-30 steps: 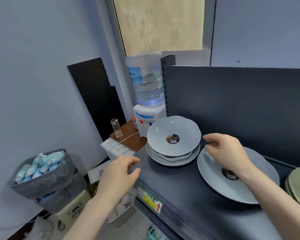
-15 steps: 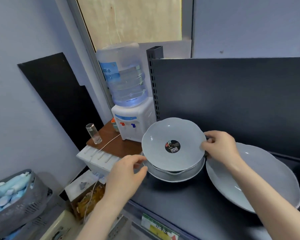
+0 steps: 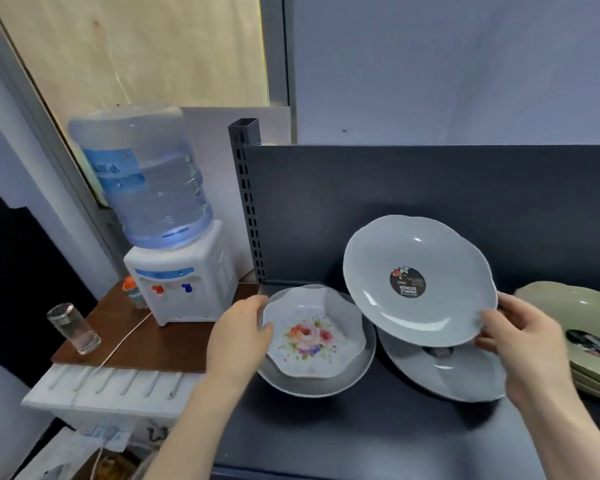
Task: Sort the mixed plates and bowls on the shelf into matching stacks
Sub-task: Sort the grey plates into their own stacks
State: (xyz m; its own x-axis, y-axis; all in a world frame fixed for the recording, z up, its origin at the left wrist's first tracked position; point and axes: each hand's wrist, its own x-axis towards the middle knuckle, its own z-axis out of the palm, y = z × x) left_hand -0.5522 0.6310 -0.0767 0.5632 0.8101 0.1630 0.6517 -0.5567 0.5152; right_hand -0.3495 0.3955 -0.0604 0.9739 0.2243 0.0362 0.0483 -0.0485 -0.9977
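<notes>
My right hand [image 3: 523,341] grips the lower right rim of a grey scalloped plate [image 3: 416,282] with a round black sticker, held tilted in the air above a larger grey plate [image 3: 444,375] lying on the dark shelf [image 3: 378,431]. My left hand [image 3: 238,336] holds the left rim of a white bowl with a flower print [image 3: 309,337]. That bowl sits inside a grey plate [image 3: 361,362] at the shelf's left end.
A stack of pale green plates [image 3: 579,327] lies at the right edge. The shelf's dark back panel [image 3: 395,188] and slotted post [image 3: 246,209] stand behind. A water dispenser [image 3: 174,271] and a glass [image 3: 71,329] sit on a brown side table to the left.
My right hand has lifted the grey scalloped plate off the left stack and carried it right, uncovering the flowered bowl. My left hand has moved onto that bowl's rim.
</notes>
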